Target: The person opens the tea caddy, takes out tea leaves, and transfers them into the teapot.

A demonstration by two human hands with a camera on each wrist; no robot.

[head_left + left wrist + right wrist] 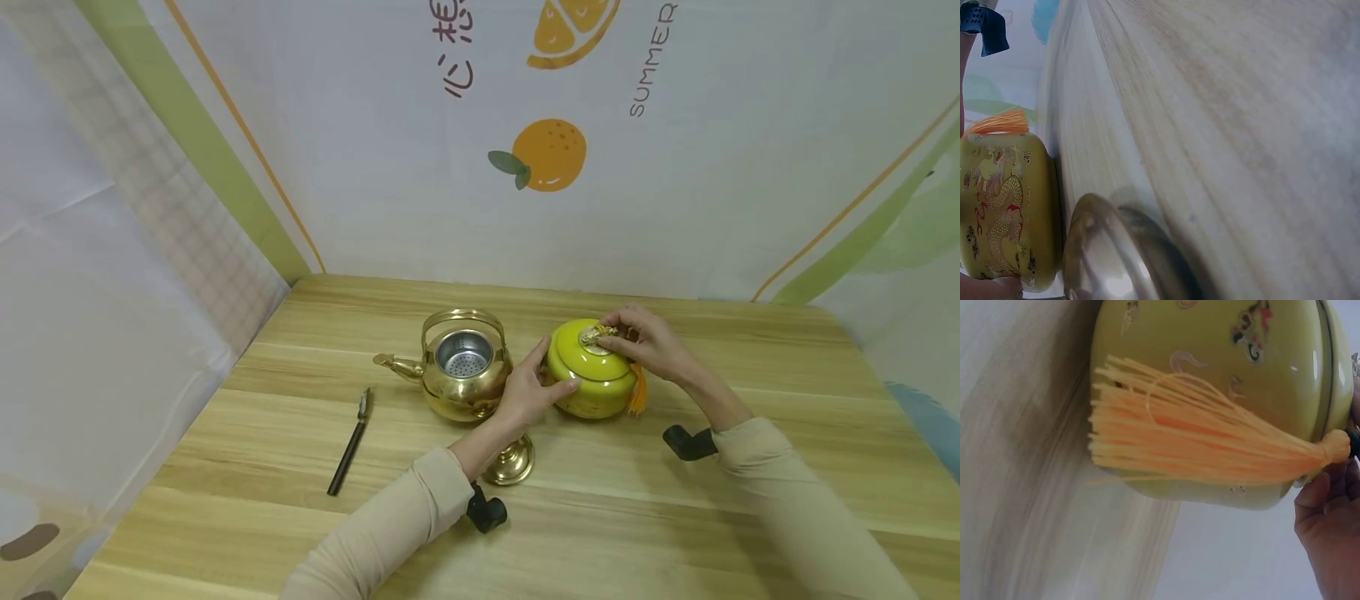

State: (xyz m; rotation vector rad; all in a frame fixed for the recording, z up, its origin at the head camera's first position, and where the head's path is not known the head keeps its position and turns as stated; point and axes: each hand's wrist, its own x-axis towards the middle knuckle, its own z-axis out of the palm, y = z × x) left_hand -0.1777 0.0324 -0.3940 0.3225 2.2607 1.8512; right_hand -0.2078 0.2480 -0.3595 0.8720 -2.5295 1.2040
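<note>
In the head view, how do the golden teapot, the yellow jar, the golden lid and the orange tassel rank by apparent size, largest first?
1. Golden teapot, counting spout and handle
2. Yellow jar, partly covered by hands
3. Golden lid, partly hidden
4. Orange tassel

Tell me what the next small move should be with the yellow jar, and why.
I'd probably lift the lid of the yellow jar straight up with the right hand. That hand grips the gold knob, the lid appears seated on the jar, and the left hand touches the jar's side, where it could steady it.
</note>
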